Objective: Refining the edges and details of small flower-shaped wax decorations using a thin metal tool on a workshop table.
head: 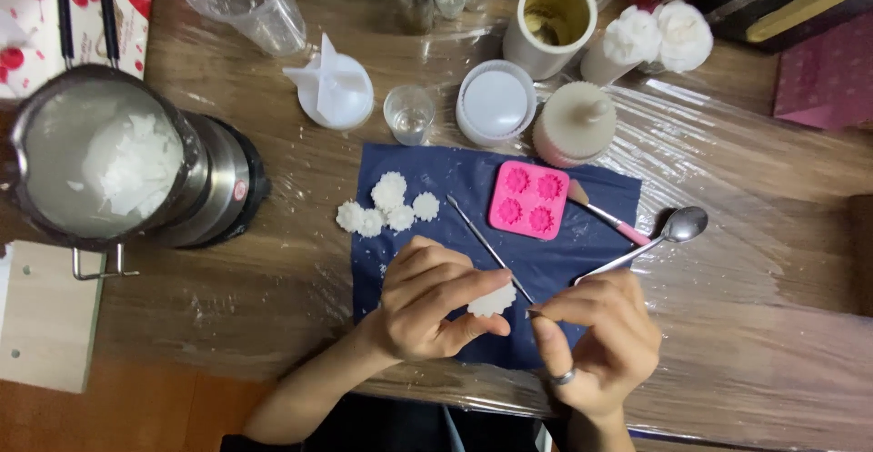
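My left hand (pixel 427 306) pinches a small white flower-shaped wax piece (pixel 492 301) between thumb and fingers over a dark blue cloth (pixel 473 179). My right hand (pixel 596 338), with a ring on one finger, holds a thin metal tool (pixel 482 241) whose shaft runs up and left across the cloth, passing right beside the wax piece. Several more white wax flowers (pixel 386 206) lie grouped at the cloth's upper left. A pink silicone mould (pixel 529 199) with flower cavities rests on the cloth's upper right.
A metal pot of white wax flakes (pixel 100 161) stands at left beside a wooden board (pixel 45 316). A metal spoon (pixel 673 229) and a small pink brush (pixel 605 214) lie right of the mould. Cups, a small glass (pixel 407 114), jars and lidded containers crowd the far side of the plastic-wrapped table.
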